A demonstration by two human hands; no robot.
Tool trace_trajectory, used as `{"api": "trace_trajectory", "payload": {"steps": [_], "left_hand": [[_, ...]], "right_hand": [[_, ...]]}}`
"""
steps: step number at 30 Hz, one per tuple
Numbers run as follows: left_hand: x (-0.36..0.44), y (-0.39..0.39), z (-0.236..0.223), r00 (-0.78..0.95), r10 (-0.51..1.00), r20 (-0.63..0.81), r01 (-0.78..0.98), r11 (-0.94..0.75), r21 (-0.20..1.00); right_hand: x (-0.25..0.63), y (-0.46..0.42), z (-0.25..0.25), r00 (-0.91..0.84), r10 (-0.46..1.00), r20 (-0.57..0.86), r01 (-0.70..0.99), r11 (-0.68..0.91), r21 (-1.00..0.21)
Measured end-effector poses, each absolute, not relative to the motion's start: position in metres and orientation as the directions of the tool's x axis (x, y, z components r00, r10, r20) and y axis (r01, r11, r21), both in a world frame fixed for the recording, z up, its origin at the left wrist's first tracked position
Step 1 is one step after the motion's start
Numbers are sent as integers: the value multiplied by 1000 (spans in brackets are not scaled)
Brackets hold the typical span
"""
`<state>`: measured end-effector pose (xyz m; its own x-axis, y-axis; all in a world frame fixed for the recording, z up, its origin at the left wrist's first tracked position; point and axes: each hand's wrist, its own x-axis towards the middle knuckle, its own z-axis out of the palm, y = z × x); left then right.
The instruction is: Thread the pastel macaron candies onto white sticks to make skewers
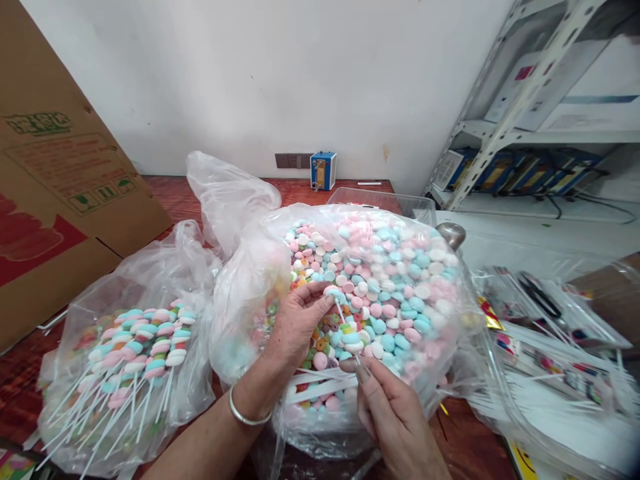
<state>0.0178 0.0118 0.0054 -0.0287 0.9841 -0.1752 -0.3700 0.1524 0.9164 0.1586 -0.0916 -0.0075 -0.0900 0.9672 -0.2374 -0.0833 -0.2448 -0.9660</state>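
My right hand (393,403) pinches the lower end of a thin white stick (341,311) between thumb and fingers. Threaded partway up this stick is a short stack of candies (352,339), blue, white and green. At the stick's upper tip, the thumb and fingers of my left hand (296,323) close on a pink-and-blue marshmallow (333,291). Both hands are over a big clear plastic bag (250,273) of pink, white and blue marshmallows (387,310). Colourful ring candies (320,343) and loose white sticks (325,387) lie in it too.
On the left, another plastic bag (195,267) holds many finished-looking candy skewers (140,340) beside a cardboard box (55,173). To the right are a clear tray (493,373), packaged white sticks (565,393) and black-handled scissors (540,293). A blue device (323,171) stands by the wall; white shelves (525,133) rise at right.
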Motion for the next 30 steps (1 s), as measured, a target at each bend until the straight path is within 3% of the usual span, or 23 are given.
{"api": "trace_trajectory", "payload": {"steps": [14, 23, 30], "left_hand": [[18, 10, 2, -17, 986, -163, -394, 144, 908], [19, 8, -2, -26, 994, -104, -271, 93, 958], [19, 8, -7, -13, 999, -44, -220, 40, 975]], "right_hand": [[160, -92, -10, -195, 926, -323, -206, -360, -910], [145, -94, -4, -143, 931, -337, -402, -366, -839], [139, -90, -5, -148, 939, -310, -456, -343, -821]]}}
